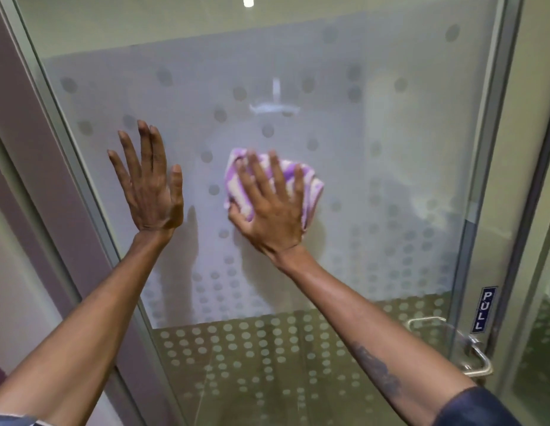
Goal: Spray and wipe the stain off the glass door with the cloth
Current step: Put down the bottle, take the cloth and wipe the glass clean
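Purple-and-white cloth (301, 182) pressed to the frosted, dotted door (375, 149).

The right hand (269, 207) spreads its fingers over the bunched cloth, thumb tucked under it, mid-pane. At its 9 o'clock the left hand (150, 186) lies flat and empty on the glass. The handle (473, 352) sits at 5 o'clock, below a PULL sign (483, 309).

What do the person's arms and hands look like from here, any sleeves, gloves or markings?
Both hands are bare, no gloves: left hand, right hand. The forearms are uncovered. The right forearm carries a dark tattoo, with a dark navy sleeve at the frame's bottom edge. A striped sleeve edge shows on the left arm.
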A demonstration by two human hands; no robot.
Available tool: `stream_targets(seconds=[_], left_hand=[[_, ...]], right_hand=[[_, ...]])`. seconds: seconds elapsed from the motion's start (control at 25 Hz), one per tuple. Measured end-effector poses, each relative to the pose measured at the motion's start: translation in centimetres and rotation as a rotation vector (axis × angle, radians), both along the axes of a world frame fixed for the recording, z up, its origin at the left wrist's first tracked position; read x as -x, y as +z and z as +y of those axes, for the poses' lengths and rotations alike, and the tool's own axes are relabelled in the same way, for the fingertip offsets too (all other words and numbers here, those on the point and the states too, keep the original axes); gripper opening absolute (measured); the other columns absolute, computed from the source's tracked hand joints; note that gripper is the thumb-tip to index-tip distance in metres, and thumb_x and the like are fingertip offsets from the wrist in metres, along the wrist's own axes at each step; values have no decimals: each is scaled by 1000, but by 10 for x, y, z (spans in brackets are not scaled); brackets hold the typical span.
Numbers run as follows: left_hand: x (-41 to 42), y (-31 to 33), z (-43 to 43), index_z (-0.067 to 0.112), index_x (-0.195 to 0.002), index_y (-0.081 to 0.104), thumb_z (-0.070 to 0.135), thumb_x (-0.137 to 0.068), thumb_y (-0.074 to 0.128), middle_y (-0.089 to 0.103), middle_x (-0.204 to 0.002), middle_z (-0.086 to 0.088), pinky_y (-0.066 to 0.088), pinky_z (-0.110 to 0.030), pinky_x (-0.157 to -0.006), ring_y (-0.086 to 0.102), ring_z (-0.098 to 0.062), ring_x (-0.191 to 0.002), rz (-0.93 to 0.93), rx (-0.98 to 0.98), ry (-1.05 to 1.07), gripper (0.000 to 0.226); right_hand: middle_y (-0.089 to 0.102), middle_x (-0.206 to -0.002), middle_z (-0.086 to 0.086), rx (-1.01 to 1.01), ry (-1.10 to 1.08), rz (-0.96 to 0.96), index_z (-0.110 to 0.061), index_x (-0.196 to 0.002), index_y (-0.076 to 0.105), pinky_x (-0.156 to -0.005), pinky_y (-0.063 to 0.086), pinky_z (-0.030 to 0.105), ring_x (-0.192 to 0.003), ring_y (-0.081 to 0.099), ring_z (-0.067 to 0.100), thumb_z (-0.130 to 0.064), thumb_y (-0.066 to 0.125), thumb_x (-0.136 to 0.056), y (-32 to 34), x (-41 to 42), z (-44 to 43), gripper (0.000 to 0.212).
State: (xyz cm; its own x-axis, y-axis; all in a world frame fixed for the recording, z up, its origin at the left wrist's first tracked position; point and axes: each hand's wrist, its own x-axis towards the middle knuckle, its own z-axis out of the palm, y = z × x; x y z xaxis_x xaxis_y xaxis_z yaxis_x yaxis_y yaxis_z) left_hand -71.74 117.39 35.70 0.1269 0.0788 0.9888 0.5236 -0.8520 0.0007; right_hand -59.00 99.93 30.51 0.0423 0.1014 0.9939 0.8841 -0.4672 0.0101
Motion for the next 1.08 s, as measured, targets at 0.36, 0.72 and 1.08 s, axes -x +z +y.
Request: stream_targets(seconds=[0.36,0.72,1.08], left_hand=[[-9,-31,-22,13,-165,7,56,-105,10,5,-172,-8,-22,-35,-122,-9,-18,-155,-112,175,-28,73],[-17,-80,-26,11,-165,6,54,-105,10,-1,-173,1,-3,-58,-125,-6,-21,-158,-108,168,3,74],[-19,-79,-23,7,-164,10,55,-105,11,10,-172,-10,1,-62,-125,0,-25,-158,-127,140,6,76]], right_hand=[[29,-169,-1,604,64,-409,-22,-161,31,-129,1,58,-158,22,24,-45,55,-94,-142,-16,-14,75],[34,-166,-1,87,-205,-12,-30,-162,28,-125,15,64,-160,18,24,-60,54,-94,-168,-142,-157,78],[32,-167,-5,-254,-43,256,-27,-159,37,-127,17,57,-157,28,24,-60,50,-94,-64,-54,-49,74]])
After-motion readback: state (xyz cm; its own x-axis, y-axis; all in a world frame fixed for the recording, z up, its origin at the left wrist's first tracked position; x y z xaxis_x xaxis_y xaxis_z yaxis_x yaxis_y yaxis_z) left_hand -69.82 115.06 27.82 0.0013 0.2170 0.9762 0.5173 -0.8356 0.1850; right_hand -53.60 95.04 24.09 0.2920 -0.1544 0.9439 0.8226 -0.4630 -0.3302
